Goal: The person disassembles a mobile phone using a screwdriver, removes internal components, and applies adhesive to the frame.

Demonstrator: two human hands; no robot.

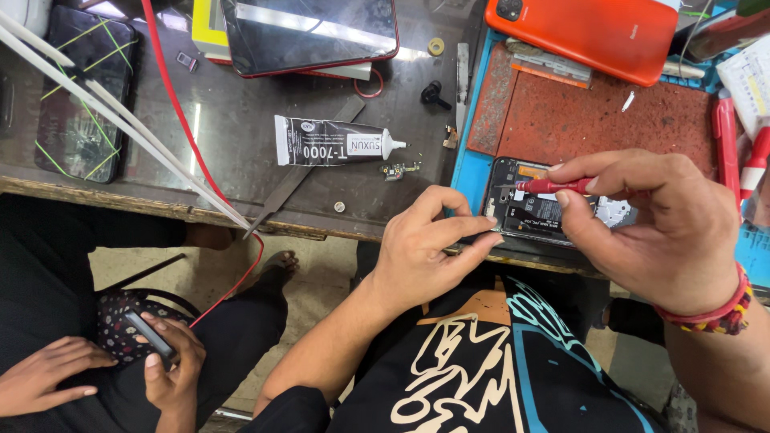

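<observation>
An opened phone (536, 210) with its back off lies on a blue and red work mat (609, 120) at the table's front edge. My right hand (658, 220) grips a red screwdriver (553, 186), its tip pointing left onto the phone's upper left part. My left hand (425, 244) pinches the phone's left edge with thumb and forefinger, steadying it.
An adhesive tube (337, 150) and a metal file (301, 172) lie left of the mat. An orange phone (589, 32), a red-edged phone (309, 32) and a cracked phone (80, 96) rest farther back. Another person's hands (168, 361) hold a phone at lower left. Red pens (726, 136) lie right.
</observation>
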